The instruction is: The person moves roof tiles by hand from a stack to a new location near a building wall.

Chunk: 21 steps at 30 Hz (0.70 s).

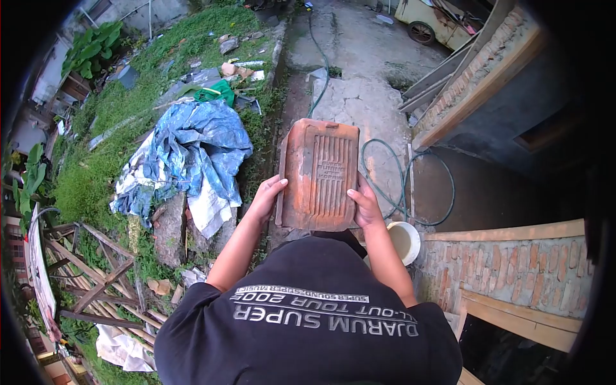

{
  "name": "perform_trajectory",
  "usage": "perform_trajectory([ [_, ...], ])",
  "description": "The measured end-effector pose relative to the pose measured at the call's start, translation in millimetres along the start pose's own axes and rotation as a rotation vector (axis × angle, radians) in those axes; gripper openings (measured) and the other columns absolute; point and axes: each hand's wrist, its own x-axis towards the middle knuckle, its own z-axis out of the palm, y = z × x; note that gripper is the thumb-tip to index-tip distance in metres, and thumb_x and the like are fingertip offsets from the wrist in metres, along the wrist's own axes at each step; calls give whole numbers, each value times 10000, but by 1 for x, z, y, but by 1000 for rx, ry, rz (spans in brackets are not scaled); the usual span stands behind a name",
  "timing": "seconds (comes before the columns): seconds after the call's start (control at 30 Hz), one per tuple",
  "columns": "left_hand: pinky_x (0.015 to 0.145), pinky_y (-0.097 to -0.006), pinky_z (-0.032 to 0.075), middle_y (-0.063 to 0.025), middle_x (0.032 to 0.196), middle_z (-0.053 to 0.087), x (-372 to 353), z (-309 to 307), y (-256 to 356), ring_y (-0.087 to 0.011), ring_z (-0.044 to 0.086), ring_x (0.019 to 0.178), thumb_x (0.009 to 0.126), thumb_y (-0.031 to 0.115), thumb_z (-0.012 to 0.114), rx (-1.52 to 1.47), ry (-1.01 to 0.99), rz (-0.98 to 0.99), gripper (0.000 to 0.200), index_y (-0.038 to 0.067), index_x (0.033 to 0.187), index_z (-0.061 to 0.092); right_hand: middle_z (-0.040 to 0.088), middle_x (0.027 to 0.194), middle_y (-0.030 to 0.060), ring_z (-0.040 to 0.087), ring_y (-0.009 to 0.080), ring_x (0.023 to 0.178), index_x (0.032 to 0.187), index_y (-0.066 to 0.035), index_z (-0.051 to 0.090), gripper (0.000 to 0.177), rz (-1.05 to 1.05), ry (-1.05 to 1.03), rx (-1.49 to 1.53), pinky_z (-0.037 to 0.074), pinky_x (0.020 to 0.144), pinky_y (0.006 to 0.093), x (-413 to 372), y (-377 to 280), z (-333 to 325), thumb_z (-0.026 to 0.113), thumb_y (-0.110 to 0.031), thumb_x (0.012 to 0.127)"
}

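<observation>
An orange-brown clay roof tile [319, 176], with ridges and raised lettering on its face, is held up in front of the dark shirt. My left hand [268, 197] grips the tile's left edge, thumb on the near face. On the opposite edge, my right hand [366, 204] holds it, with the thumb pressed on the lower right of the face. The other fingers of both hands are mostly hidden behind the tile. Just below my right hand stands a white bucket [412, 244], partly covered by my forearm.
A green hose [453, 196] loops on the ground at the right and runs up the concrete path [359, 106]. A crumpled blue tarp [202, 138] lies on the left. Wooden poles [106, 285] are at lower left, a brick wall [507, 266] at lower right, a cart [436, 19] at the top.
</observation>
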Motion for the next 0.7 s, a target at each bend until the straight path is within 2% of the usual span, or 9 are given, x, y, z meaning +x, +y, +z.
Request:
perform_trajectory([
  [0.33, 901, -316, 535, -80, 1084, 709, 68, -3, 35, -148, 679, 965, 997, 294, 612, 66, 45, 70, 382, -19, 1214, 632, 435, 1520, 172, 444, 271, 1399, 1584, 35, 224, 1013, 22, -40, 13, 330, 1187, 387, 88, -21, -16, 780, -199, 770],
  [0.43, 917, -319, 531, -90, 1126, 704, 97, -8, 40, -158, 677, 1002, 996, 295, 611, 19, 34, 62, 400, -21, 1242, 622, 462, 1494, 166, 464, 269, 1379, 1575, 36, 242, 1001, 30, -55, 27, 344, 1179, 387, 118, -25, -27, 786, -205, 771],
  [0.5, 998, -334, 493, -112, 1239, 679, 123, -12, 43, -169, 650, 1103, 996, 274, 614, 25, 6, 38, 485, -55, 1348, 567, 470, 1483, 164, 466, 269, 1378, 1568, 39, 253, 988, 19, -58, 14, 349, 1175, 389, 143, -27, -40, 786, -206, 774],
  [0.7, 1005, -334, 492, -114, 1243, 677, 201, 4, 60, -168, 649, 1107, 996, 256, 609, 47, 44, 30, 471, -54, 1348, 569, 470, 1490, 166, 465, 268, 1382, 1571, 45, 247, 990, 34, -53, 42, 344, 1178, 385, 212, -54, -76, 783, -212, 779],
])
